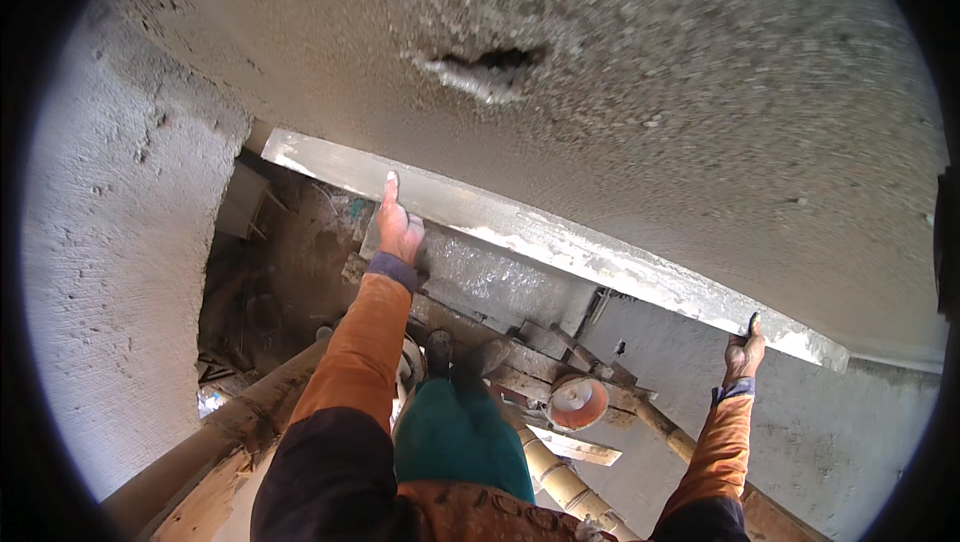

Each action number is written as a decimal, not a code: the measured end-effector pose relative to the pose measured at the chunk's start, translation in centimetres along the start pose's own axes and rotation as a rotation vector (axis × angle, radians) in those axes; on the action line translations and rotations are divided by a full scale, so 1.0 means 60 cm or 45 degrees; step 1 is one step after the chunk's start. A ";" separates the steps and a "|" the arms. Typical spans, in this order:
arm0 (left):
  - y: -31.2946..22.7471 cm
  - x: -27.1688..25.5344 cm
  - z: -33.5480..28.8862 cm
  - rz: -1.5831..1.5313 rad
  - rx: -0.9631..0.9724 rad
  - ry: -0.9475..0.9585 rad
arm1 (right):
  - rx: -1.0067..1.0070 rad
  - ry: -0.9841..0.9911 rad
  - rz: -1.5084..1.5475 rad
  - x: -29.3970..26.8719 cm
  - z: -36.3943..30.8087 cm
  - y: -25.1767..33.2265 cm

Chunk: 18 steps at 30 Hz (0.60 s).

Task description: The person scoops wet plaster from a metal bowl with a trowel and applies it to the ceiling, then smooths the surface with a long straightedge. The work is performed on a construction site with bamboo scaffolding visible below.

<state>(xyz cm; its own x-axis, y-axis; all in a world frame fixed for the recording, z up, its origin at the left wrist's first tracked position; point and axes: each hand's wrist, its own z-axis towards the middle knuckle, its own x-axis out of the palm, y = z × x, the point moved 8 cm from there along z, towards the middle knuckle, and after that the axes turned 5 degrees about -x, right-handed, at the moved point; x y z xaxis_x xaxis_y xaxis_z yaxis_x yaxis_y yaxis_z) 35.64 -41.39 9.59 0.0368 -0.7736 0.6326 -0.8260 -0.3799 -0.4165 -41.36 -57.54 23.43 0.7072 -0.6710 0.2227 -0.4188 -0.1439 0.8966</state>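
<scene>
A long, pale plasterer's straightedge (565,245) lies along the rough grey plastered wall (700,92), sloping down to the right. Wet mortar is smeared over parts of its face. My left hand (398,230) grips it left of the middle, with one digit stretched up over the face and the other fingers folded at the lower edge. Close to its right end, my right hand (742,354) holds the lower edge in the same way, fingers partly hidden. In the plaster above the bar is a ragged hole (490,74).
I stand high on scaffold boards (520,367), beside a thick bamboo pole (230,422) at lower left. An orange bucket (578,403) with pale contents hangs or stands right of my feet; which, I cannot tell. Another plastered wall (120,212) rises at left, above a deep drop.
</scene>
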 end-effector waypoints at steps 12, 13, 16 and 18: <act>-0.089 0.151 -0.129 0.256 -0.103 0.210 | -0.280 -0.062 -0.212 0.093 -0.086 0.182; -0.074 0.167 -0.114 0.200 -0.017 0.230 | -0.294 0.012 -0.038 0.053 -0.045 0.188; -0.125 0.205 -0.160 0.162 0.169 0.198 | -0.178 0.030 0.139 0.085 -0.069 0.192; -0.121 0.223 -0.180 0.130 0.169 0.190 | -0.205 -0.015 0.134 0.044 -0.051 0.200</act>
<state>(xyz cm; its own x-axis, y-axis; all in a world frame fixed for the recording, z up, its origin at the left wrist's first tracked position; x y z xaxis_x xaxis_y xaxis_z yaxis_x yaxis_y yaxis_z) 36.08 -43.50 28.15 -0.1355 -0.7315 0.6683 -0.7394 -0.3743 -0.5596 -42.76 -58.80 35.96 0.6572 -0.6850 0.3145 -0.3927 0.0450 0.9186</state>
